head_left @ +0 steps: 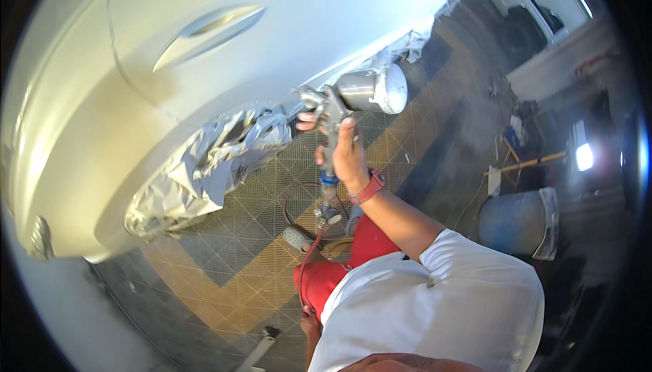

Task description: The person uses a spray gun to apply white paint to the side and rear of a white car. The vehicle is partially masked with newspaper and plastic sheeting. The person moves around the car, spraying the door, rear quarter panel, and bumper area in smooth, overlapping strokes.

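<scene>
My right hand [346,148] grips a metal spray gun [329,121], its silver cup [360,92] with a white end tilted sideways beside a white car body [88,155]. Below the gun's handle are a blue ring and a fitting [329,212] with a red hose [312,251] running down from it. Low beside my red shorts, my left hand [309,321] is closed around the hose. A door handle [204,32] is above the gun to the left. Crumpled silvery masking [197,175] covers the wheel area under the car body.
Grid floor tiles [407,141] in grey and yellow lie below. At right are a blue drum [509,222], a wooden stand [530,161], a bright lamp [584,157] and another white vehicle [543,5]. A pale bar [251,355] lies near the lower edge.
</scene>
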A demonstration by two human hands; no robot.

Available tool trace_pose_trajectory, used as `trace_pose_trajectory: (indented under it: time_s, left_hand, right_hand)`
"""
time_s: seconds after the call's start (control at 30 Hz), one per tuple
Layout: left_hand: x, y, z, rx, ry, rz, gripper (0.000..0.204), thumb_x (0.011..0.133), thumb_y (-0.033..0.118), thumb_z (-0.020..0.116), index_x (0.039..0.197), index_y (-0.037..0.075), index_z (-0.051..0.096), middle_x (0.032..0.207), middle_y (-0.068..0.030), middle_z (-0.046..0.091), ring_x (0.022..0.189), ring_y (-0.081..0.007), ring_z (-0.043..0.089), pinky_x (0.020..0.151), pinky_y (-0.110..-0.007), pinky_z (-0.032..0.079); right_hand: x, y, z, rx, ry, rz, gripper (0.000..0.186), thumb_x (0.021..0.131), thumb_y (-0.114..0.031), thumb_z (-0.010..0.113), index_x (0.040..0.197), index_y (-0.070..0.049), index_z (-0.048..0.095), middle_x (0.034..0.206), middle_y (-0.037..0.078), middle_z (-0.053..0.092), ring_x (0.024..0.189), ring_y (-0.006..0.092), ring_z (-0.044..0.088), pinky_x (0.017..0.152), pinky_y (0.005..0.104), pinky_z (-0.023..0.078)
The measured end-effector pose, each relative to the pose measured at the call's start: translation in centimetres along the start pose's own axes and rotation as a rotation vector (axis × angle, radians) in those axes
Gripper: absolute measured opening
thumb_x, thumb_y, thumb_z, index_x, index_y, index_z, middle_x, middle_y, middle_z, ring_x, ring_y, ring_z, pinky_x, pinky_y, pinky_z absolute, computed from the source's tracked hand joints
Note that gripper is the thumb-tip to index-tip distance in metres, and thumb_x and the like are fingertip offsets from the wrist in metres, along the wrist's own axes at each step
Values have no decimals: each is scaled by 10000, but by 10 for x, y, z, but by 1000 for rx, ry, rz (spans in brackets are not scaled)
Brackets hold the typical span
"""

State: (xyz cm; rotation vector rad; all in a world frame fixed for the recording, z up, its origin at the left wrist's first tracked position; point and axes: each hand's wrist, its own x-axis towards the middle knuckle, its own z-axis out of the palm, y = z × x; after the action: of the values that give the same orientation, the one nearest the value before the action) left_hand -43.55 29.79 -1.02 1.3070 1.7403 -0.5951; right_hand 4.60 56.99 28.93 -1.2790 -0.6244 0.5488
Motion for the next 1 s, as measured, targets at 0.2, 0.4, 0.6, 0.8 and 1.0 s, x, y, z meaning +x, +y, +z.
trace_pose_trajectory:
  time_s: [0.2, 0.4, 0.6, 0.8, 1.0]
  left_hand:
    - [41, 30, 4, 102, -8, 98, 836, 1004, 714, 347, 1108, -32, 708, 1036, -340, 702, 1040, -521, 662, 908, -587, 503]
    - [47, 154, -20, 291, -60, 342, 779, 1003, 684, 404, 1118, -25, 706, 1009, -300, 714, 987, -471, 679, 868, -553, 518]
    - [49, 271, -15, 502, -138, 498, 724, 1001, 653, 461, 1129, -17, 705, 981, -260, 726, 934, -420, 695, 827, -518, 533]
    - [39, 348, 34, 570, -261, 496, 673, 1000, 623, 519, 1139, -9, 703, 954, -220, 738, 880, -369, 712, 787, -483, 548]
    - [24, 358, 52, 510, -446, 435, 529, 1001, 487, 617, 1196, 0, 683, 942, -159, 720, 805, -230, 674, 727, -401, 543]
  right_hand:
    - [1, -13, -194, 48, 512, 94, 776, 1064, -658, 330, 1506, -24, 391, 1177, 171, 701, 987, 187, 728, 461, 212, 530]
    - [-39, -46, -400, 29, 885, 98, 791, 1034, -695, 390, 1444, -25, 484, 1193, 134, 718, 1029, 199, 728, 472, 256, 538]
    - [-63, -74, -564, -95, 1123, 110, 787, 1039, -679, 408, 1510, -50, 443, 1347, 177, 652, 1129, 226, 697, 521, 297, 547]
    - [-36, -151, -671, -9, 1213, 71, 748, 1059, -677, 319, 1438, -59, 506, 1221, 116, 716, 1014, 200, 732, 503, 288, 487]
    - [46, -241, -806, -100, 1198, -29, 740, 1074, -663, 232, 1363, -68, 563, 1137, 113, 737, 925, 211, 746, 522, 300, 435]
